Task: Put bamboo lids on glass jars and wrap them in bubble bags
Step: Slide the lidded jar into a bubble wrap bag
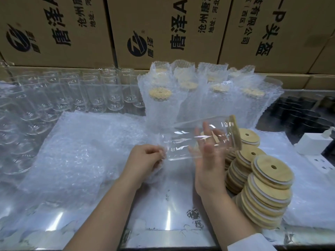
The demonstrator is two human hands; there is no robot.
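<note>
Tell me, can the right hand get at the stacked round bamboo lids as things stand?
Probably yes: the stacked round bamboo lids lie just beside the right hand, with nothing between. But its grip is taken up by the clear lidded glass jar, which would have to go first.

Brown cardboard cartons fill the back, stacked edge to edge and printed in black with a round logo and large Chinese characters (all turned sideways). In front lies a glossy table that throws back streaks of white light. Near its right edge sit a white power strip and a small white box.
</note>
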